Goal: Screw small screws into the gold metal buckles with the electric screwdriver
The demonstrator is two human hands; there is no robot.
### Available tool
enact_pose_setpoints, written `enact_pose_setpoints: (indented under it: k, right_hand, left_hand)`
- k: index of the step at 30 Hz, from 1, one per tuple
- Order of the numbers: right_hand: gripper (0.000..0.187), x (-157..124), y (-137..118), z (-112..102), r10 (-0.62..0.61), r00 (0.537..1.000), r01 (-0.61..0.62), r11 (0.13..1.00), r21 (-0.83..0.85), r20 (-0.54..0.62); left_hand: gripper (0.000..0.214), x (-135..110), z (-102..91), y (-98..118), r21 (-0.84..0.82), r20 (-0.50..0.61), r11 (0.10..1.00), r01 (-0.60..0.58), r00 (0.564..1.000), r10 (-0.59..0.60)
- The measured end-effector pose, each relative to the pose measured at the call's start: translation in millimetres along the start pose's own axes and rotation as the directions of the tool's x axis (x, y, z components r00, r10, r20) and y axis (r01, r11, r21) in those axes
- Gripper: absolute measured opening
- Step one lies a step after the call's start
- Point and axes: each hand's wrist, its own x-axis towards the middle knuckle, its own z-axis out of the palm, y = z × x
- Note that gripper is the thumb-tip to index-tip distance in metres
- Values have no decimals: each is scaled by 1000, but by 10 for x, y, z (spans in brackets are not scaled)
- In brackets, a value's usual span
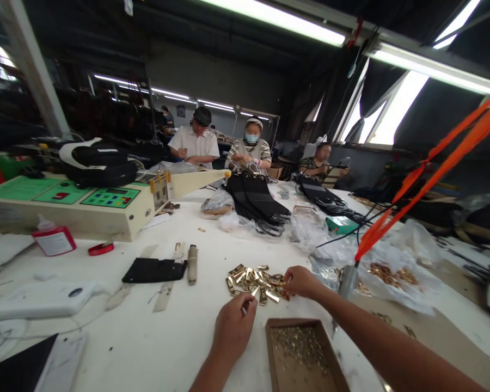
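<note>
A loose pile of small gold metal tags (255, 282), rectangular with slots, lies on the white table in front of me. My left hand (234, 322) is curled at the near edge of the pile, thumb and forefinger close together; what is between them, if anything, is too small to make out. At the pile's right edge my right hand (302, 282) has its fingers pinched down among the tags, and the fingertips are partly hidden. Below the right hand sits a shallow cardboard box (271, 354) holding many tiny metal pieces.
A cream machine (106, 220) with green panels stands at left, near a red bottle (55, 239). A black fabric piece (153, 270) lies left of the pile. An orange ribbon (416, 190) hangs from a metal post at right. Black straps (255, 198) and several co-workers are across the table.
</note>
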Motion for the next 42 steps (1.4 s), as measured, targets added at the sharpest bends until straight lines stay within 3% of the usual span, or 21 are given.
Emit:
enact_pose_setpoints:
  k: [6, 16, 25, 30, 36, 42]
  right_hand:
    - [14, -61, 153, -105, -89, 995, 87, 995, 56, 35]
    - [14, -3, 333, -254, -84, 994, 80, 995, -51, -70]
    - [13, -139, 193, -49, -89, 993, 71, 975, -209, -80]
    - [24, -135, 178, -45, -79, 994, 57, 965, -256, -77]
    - [19, -87, 116, -26, -18, 997, -8, 951, -308, -82]
    - [15, -154, 46, -72, -121, 992, 110, 962, -250, -26]
  left_hand:
    - [22, -3, -15, 37, -11, 4, 1000, -9, 1000, 9]
    - [27, 9, 3, 30, -8, 19, 1000, 18, 1000, -18]
    - [24, 7, 0, 46, 2, 17, 1000, 25, 1000, -25]
    - [24, 6, -4, 63, 2, 12, 1000, 29, 1000, -29]
    - [24, 9, -12, 79, -3, 8, 999, 44, 999, -44]
    - [24, 0, -19, 98, -5, 7, 999, 47, 999, -47]
